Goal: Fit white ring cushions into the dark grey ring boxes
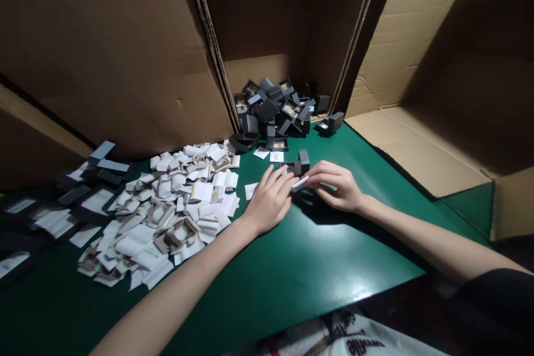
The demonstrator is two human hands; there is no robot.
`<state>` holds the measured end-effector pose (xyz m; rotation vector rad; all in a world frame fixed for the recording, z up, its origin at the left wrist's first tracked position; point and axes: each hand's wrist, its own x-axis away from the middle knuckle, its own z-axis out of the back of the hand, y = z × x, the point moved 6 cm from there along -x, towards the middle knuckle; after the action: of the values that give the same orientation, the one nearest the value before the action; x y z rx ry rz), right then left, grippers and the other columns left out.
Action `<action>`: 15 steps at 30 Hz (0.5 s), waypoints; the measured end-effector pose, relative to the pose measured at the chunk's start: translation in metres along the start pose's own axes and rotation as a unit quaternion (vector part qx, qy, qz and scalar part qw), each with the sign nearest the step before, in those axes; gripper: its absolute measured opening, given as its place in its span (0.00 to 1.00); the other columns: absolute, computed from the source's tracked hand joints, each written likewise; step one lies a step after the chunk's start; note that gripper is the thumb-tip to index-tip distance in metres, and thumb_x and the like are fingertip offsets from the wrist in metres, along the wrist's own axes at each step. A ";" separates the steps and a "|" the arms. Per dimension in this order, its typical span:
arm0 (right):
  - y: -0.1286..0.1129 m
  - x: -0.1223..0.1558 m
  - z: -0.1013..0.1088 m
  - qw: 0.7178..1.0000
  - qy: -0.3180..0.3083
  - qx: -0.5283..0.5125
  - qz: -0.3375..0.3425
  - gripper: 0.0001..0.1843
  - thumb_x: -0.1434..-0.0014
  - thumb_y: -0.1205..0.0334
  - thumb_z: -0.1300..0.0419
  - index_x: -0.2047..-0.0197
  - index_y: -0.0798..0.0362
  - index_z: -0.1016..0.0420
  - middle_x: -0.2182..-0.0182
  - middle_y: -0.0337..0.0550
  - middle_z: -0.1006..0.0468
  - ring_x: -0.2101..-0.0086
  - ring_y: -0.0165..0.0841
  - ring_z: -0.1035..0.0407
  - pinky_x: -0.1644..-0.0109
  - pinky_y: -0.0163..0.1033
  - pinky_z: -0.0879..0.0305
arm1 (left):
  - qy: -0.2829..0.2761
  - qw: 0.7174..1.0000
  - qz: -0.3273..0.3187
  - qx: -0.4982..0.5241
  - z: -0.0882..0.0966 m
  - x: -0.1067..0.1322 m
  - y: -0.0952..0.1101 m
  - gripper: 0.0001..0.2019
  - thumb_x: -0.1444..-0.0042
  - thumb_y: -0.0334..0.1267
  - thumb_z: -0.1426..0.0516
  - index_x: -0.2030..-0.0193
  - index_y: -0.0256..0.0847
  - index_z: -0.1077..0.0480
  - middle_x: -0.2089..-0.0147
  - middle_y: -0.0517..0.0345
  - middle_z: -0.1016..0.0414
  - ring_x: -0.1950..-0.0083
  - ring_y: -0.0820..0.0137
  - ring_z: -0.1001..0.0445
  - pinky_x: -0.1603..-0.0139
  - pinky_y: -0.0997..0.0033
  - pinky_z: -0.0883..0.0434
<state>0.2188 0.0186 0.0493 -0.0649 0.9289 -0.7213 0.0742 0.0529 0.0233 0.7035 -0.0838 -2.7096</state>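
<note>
Left hand [269, 200], right hand [336, 184] holding open dark box [299, 166], white insert [300, 182] inside

Open green mat toward the body, clutter on the far and left sides of the hands.

Both hands, left [269, 200] and right [336, 184], meet over a small dark box [301, 164] on the mat [308, 256]. Toward the body the mat lies bare and wide. Just left of the left hand sprawls a heap of white cards [175, 206], with dark trays [37, 206] farther left. Beyond the fingertips a pile of dark boxes [275, 108] fills the gap between upright cardboard walls [125, 44]. Right of the right hand, bare mat runs to a flat cardboard sheet [417, 144].
</note>
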 end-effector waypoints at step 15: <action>0.010 -0.002 0.026 0.989 0.097 0.045 -0.102 0.08 0.45 0.70 0.47 0.68 0.51 0.27 0.71 0.44 0.25 0.71 0.33 0.30 0.68 0.40 0.32 | -0.029 0.998 -0.052 0.011 -0.001 -0.002 0.008 0.22 0.43 0.26 0.49 0.41 0.40 0.38 0.38 0.46 0.37 0.35 0.57 0.41 0.36 0.46 0.41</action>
<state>0.2430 0.0211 0.0631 -0.0090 1.0848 -0.9707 0.0785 0.0463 0.0239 0.6520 -0.0942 -2.8340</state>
